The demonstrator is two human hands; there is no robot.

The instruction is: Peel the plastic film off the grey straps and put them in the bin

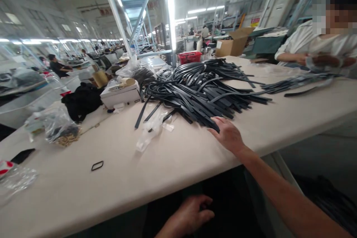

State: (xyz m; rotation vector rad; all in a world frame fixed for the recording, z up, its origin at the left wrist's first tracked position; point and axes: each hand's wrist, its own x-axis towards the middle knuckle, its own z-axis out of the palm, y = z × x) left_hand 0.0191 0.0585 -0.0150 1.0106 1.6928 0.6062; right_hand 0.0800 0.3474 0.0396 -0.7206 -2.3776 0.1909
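Note:
A big heap of black straps (200,93) lies across the middle of a pale worktable (156,163). My right hand (227,134) reaches over the table edge, fingers stretched out flat, its tips touching the near ends of the straps. My left hand (192,215) hangs below the table edge near my lap, fingers loosely curled over something dark that I cannot make out. A small black loop (97,165) lies alone on the table to the left.
Clear plastic sleeves (152,128), a bag of small metal parts (60,128), a black bundle (80,100) and a white box (119,95) sit left of the heap. A co-worker in white (315,44) handles straps at the far right. A cardboard box (232,44) and red basket (190,57) stand behind.

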